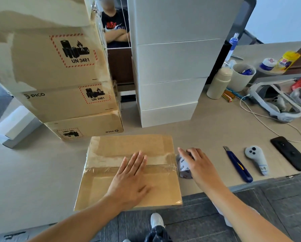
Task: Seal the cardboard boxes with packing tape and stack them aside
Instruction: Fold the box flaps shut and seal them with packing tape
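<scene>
Behind the cardboard box (128, 145) the way is closed by a stack of brown boxes (67, 102) and a stack of white boxes (169, 75); only a narrow gap is left between the two stacks. Left of the box, bare table (32, 172) is seen. On the right, the passage is blocked by a tape roll (183, 167) just beside the box, then a utility knife (237, 165), a controller (257, 158) and a phone (290, 152).
</scene>
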`<state>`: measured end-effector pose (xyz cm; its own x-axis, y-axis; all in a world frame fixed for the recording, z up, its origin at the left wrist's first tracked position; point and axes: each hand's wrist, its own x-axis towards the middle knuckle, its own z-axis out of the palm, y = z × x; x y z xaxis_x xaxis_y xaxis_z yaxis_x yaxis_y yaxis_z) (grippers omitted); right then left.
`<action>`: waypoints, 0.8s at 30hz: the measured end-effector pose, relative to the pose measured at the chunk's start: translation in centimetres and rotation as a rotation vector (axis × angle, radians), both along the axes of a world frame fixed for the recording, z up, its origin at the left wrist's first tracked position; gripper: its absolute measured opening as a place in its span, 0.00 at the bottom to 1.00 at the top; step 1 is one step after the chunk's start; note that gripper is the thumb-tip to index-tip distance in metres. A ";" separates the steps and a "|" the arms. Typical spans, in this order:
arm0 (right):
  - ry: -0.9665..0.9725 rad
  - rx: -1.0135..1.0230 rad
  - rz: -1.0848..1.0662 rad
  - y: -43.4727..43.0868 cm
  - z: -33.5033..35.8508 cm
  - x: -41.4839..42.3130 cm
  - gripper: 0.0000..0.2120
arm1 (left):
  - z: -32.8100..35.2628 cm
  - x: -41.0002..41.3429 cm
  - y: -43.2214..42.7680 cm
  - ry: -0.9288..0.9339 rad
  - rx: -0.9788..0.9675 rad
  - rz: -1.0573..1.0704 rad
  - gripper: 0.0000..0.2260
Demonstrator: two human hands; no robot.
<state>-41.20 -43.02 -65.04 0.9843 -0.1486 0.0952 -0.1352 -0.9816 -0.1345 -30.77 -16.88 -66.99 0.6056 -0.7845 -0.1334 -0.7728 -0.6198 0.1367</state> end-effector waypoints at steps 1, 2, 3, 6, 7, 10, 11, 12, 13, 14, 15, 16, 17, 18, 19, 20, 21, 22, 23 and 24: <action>-0.006 -0.013 -0.008 -0.1 0.0 0.3 0.45 | 0.1 0.1 -0.3 0.009 0.004 -0.002 0.37; -0.011 -0.019 -0.021 -0.2 0.0 0.5 0.43 | 0.2 0.2 -0.6 0.018 0.023 -0.005 0.37; -0.011 -0.016 -0.036 -0.2 -0.1 0.7 0.43 | 0.3 0.3 -0.8 0.018 0.035 -0.011 0.36; -0.029 -0.008 -0.044 -0.6 -0.3 1.1 0.42 | 0.7 0.5 -1.3 -0.004 0.056 -0.039 0.33; -0.027 -0.014 -0.029 -0.9 -0.2 1.2 0.42 | 0.8 0.4 -1.4 -0.013 0.065 -0.052 0.32; -0.032 -0.009 0.012 -1.5 -0.5 1.4 0.43 | 1.5 -0.1 -2.1 -0.004 0.128 -0.053 0.29; -0.030 -0.008 0.015 -1.8 -0.7 1.4 0.44 | 1.8 -0.4 -2.5 0.021 0.148 -0.030 0.30; -0.015 -0.002 0.024 -2.0 -0.8 1.5 0.46 | 2.1 -0.8 -3.1 0.052 0.148 0.018 0.33; 0.003 0.017 0.040 -2.2 -0.8 1.5 0.48 | 2.3 -1.3 -3.9 0.075 0.117 0.085 0.37; 0.007 0.035 0.063 -2.3 -1.1 1.6 0.48 | 2.4 -1.9 -4.6 0.097 0.076 0.152 0.40; 0.003 0.045 0.091 -2.5 -1.1 1.7 0.47 | 2.4 -2.6 -5.7 0.103 0.046 0.200 0.42; 0.005 0.062 0.113 -2.6 -1.2 1.8 0.45 | 2.4 -3.3 -6.8 0.096 0.035 0.220 0.43; 0.009 0.086 0.131 -2.9 -1.3 1.8 0.43 | 2.0 -4.0 -7.9 0.086 0.046 0.218 0.44; -0.008 0.100 0.146 -3.1 -1.4 1.9 0.42 | 1.8 -4.6 -8.9 0.083 0.072 0.211 0.47; -0.013 0.114 0.158 -3.2 -1.6 2.1 0.42 | 1.6 -4.9 -9.5 0.077 0.103 0.207 0.49; -0.006 0.133 0.168 -3.7 -1.7 2.2 0.41 | 1.5 -5.0 -10.2 0.067 0.130 0.216 0.50; 0.004 0.160 0.177 -4.2 -1.7 2.4 0.41 | 1.5 -4.9 -10.7 0.059 0.143 0.230 0.51; 0.006 0.192 0.194 -4.8 -1.7 2.6 0.40 | 1.6 -4.9 -11.1 0.062 0.146 0.249 0.50; 0.005 0.232 0.199 -5.4 -1.6 2.9 0.39 | 1.8 -4.8 -11.5 0.072 0.143 0.265 0.49; 0.010 0.276 0.192 -6.0 -1.6 3.1 0.36 | 2.1 -4.8 -11.8 0.079 0.132 0.277 0.47</action>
